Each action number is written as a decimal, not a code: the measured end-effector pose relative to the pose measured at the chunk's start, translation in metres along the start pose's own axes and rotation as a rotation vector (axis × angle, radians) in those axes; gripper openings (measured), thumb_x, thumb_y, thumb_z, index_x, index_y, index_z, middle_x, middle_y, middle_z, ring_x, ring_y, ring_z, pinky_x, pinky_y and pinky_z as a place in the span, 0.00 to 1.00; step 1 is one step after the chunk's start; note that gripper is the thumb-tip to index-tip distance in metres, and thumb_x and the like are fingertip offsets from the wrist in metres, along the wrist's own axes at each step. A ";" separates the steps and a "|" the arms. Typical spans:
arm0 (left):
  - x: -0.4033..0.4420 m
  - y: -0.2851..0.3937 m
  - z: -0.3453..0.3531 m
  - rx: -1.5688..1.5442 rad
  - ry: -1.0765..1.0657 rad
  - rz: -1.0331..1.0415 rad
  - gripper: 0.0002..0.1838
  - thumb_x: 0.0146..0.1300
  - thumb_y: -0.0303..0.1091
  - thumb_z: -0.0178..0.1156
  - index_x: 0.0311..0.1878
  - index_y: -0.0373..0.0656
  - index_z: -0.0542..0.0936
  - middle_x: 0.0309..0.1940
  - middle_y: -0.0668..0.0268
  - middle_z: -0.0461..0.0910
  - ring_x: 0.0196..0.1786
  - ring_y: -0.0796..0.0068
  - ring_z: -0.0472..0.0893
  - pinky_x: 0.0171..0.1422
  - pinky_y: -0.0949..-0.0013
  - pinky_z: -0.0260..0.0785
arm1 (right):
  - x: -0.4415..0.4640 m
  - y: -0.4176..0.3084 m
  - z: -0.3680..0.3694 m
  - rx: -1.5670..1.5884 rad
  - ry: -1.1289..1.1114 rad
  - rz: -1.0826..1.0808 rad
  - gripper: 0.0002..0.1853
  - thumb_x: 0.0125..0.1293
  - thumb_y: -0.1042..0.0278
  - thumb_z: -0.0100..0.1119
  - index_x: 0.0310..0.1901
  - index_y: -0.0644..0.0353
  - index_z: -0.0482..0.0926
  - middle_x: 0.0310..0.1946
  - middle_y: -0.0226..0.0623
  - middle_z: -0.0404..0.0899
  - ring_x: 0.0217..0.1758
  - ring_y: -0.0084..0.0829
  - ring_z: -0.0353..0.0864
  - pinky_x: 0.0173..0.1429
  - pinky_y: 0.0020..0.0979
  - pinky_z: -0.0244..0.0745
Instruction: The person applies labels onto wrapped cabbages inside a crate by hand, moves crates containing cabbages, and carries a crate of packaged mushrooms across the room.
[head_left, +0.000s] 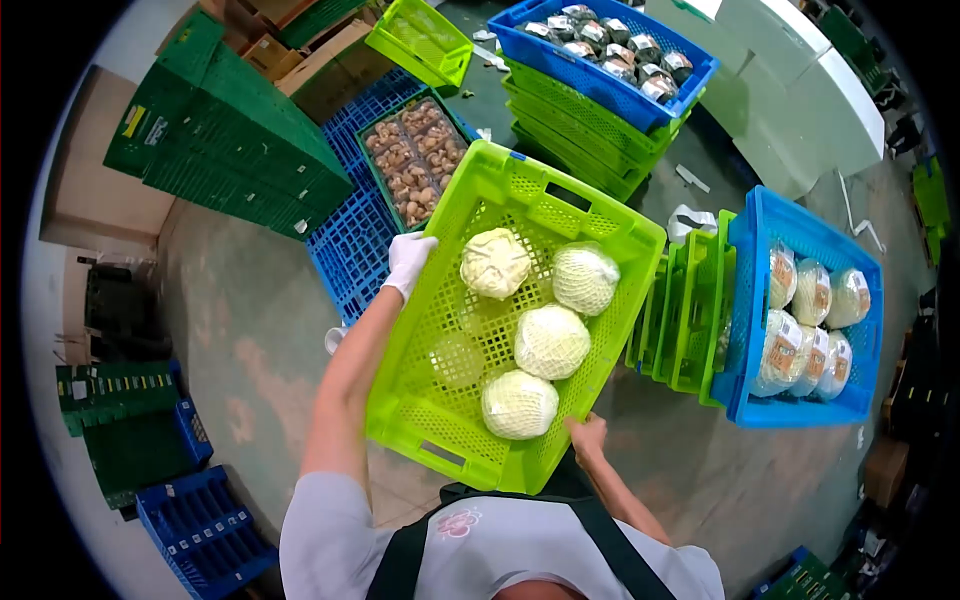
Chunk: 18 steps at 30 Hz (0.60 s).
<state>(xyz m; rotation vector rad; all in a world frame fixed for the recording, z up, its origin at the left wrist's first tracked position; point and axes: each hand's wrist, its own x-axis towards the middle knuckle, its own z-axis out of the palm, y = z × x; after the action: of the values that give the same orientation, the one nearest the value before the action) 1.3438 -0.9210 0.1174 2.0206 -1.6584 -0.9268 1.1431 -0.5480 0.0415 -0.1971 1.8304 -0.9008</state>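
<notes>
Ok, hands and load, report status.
Left hand, gloved, gripping green crate at its left side; right hand gripping its near right side. Four cabbages inside. Stacked crates close on the right.

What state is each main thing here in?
White-gloved left hand: gripping rim
Bare right hand: gripping rim
Lime-green perforated plastic crate: held, partly filled
Four round pale cabbages: inside it, three visibly netted
Blue plastic crate at right: holding labelled heads
Dark-green plastic crate: holding brown mushrooms
</notes>
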 end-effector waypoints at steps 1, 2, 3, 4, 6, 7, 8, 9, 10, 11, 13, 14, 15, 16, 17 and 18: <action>0.001 0.000 0.004 0.009 -0.010 -0.006 0.20 0.42 0.38 0.60 0.40 0.39 0.80 0.31 0.58 0.81 0.33 0.70 0.80 0.39 0.73 0.69 | -0.003 0.001 0.000 0.004 0.010 0.011 0.13 0.45 0.77 0.58 0.35 0.74 0.76 0.30 0.41 0.79 0.29 0.27 0.77 0.34 0.27 0.71; 0.004 0.001 0.008 0.009 -0.023 -0.026 0.20 0.42 0.38 0.60 0.40 0.39 0.80 0.32 0.58 0.81 0.34 0.70 0.80 0.40 0.73 0.69 | -0.003 0.002 0.000 0.009 0.020 0.016 0.12 0.45 0.78 0.58 0.34 0.74 0.76 0.29 0.41 0.79 0.29 0.26 0.77 0.34 0.27 0.70; 0.007 0.001 0.012 0.008 -0.036 -0.046 0.20 0.42 0.38 0.60 0.41 0.39 0.80 0.33 0.57 0.81 0.35 0.69 0.80 0.41 0.73 0.69 | -0.003 0.004 0.001 0.010 0.021 0.024 0.12 0.45 0.78 0.58 0.34 0.74 0.76 0.29 0.41 0.79 0.29 0.26 0.77 0.34 0.27 0.70; 0.013 -0.001 0.017 0.014 -0.042 -0.048 0.20 0.42 0.38 0.60 0.41 0.39 0.80 0.33 0.57 0.81 0.35 0.69 0.80 0.41 0.73 0.69 | -0.004 0.007 0.004 -0.010 0.037 0.019 0.13 0.45 0.77 0.58 0.35 0.74 0.76 0.30 0.41 0.79 0.29 0.26 0.76 0.34 0.27 0.70; 0.024 -0.008 0.026 0.015 -0.029 -0.005 0.20 0.43 0.38 0.60 0.41 0.40 0.80 0.33 0.58 0.81 0.35 0.70 0.80 0.40 0.73 0.69 | -0.006 0.013 0.008 -0.028 0.053 0.022 0.13 0.46 0.76 0.58 0.35 0.74 0.76 0.30 0.41 0.79 0.29 0.26 0.76 0.34 0.27 0.70; 0.016 0.009 0.024 0.027 -0.057 -0.010 0.20 0.44 0.38 0.60 0.42 0.40 0.79 0.33 0.59 0.81 0.35 0.71 0.80 0.40 0.74 0.69 | -0.004 0.016 0.009 0.018 0.038 0.024 0.15 0.45 0.75 0.59 0.37 0.74 0.75 0.31 0.42 0.79 0.31 0.26 0.77 0.36 0.27 0.71; 0.015 0.016 0.025 0.026 -0.058 -0.011 0.20 0.44 0.38 0.60 0.42 0.40 0.79 0.33 0.59 0.81 0.35 0.71 0.80 0.40 0.74 0.69 | -0.003 0.015 0.010 0.064 0.023 0.026 0.17 0.45 0.74 0.60 0.38 0.75 0.75 0.32 0.43 0.80 0.33 0.27 0.78 0.38 0.27 0.72; 0.015 0.021 0.026 0.006 -0.087 -0.015 0.20 0.44 0.38 0.60 0.42 0.40 0.79 0.33 0.59 0.81 0.34 0.71 0.80 0.40 0.74 0.69 | -0.004 0.013 0.011 0.063 0.024 0.027 0.17 0.45 0.74 0.60 0.38 0.75 0.75 0.32 0.43 0.80 0.33 0.27 0.78 0.38 0.27 0.72; 0.016 0.023 0.027 -0.015 -0.116 -0.020 0.20 0.44 0.38 0.60 0.42 0.40 0.79 0.33 0.60 0.81 0.34 0.72 0.80 0.40 0.74 0.68 | -0.009 0.006 0.011 0.059 0.024 0.027 0.16 0.45 0.74 0.59 0.37 0.74 0.75 0.32 0.42 0.79 0.32 0.26 0.77 0.37 0.27 0.71; 0.021 0.019 0.032 0.018 -0.119 -0.004 0.19 0.44 0.38 0.60 0.42 0.41 0.80 0.32 0.60 0.81 0.33 0.72 0.80 0.40 0.73 0.68 | -0.011 0.002 0.011 0.056 0.023 0.027 0.15 0.45 0.75 0.59 0.36 0.74 0.75 0.31 0.41 0.79 0.31 0.26 0.76 0.36 0.27 0.70; 0.021 0.012 0.034 0.052 -0.101 0.017 0.19 0.44 0.38 0.59 0.41 0.41 0.80 0.31 0.60 0.81 0.33 0.72 0.80 0.39 0.73 0.68 | -0.012 0.012 0.016 0.039 0.036 0.023 0.15 0.45 0.75 0.59 0.36 0.74 0.75 0.31 0.41 0.79 0.31 0.26 0.76 0.37 0.26 0.70; 0.020 0.011 0.033 0.086 -0.083 0.039 0.18 0.44 0.38 0.59 0.40 0.41 0.80 0.30 0.60 0.81 0.32 0.72 0.80 0.38 0.73 0.69 | -0.012 0.019 0.019 0.024 0.048 0.019 0.15 0.45 0.75 0.59 0.36 0.74 0.75 0.31 0.41 0.79 0.32 0.26 0.77 0.38 0.26 0.70; 0.016 0.008 0.031 0.081 -0.118 0.017 0.18 0.44 0.39 0.59 0.39 0.42 0.81 0.31 0.60 0.81 0.33 0.71 0.80 0.38 0.73 0.69 | -0.011 0.026 0.022 0.023 0.049 0.020 0.15 0.45 0.75 0.59 0.36 0.74 0.75 0.31 0.41 0.79 0.32 0.26 0.77 0.38 0.26 0.70; 0.012 0.007 0.027 0.080 -0.119 0.016 0.18 0.44 0.39 0.59 0.39 0.42 0.81 0.31 0.60 0.81 0.33 0.71 0.80 0.38 0.73 0.69 | -0.011 0.028 0.024 0.019 0.033 -0.003 0.16 0.45 0.74 0.59 0.37 0.74 0.75 0.32 0.42 0.79 0.32 0.27 0.77 0.38 0.27 0.71; 0.009 0.005 0.024 0.105 -0.094 0.007 0.18 0.44 0.40 0.59 0.39 0.43 0.81 0.31 0.60 0.81 0.33 0.71 0.80 0.39 0.73 0.69 | -0.011 0.031 0.026 0.015 0.017 -0.026 0.17 0.45 0.73 0.59 0.37 0.75 0.74 0.32 0.44 0.79 0.33 0.28 0.78 0.38 0.28 0.72; 0.007 0.004 0.020 0.129 -0.068 -0.002 0.18 0.44 0.40 0.58 0.39 0.44 0.81 0.31 0.60 0.81 0.33 0.70 0.80 0.39 0.72 0.69 | -0.010 0.032 0.026 0.013 0.018 -0.026 0.17 0.45 0.73 0.59 0.37 0.75 0.74 0.32 0.44 0.79 0.33 0.28 0.78 0.38 0.28 0.72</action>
<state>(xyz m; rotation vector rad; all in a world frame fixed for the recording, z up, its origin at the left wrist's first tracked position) 1.3272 -0.9259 0.1039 2.0951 -1.7958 -0.9208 1.1780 -0.5332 0.0230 -0.2056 1.8414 -0.9354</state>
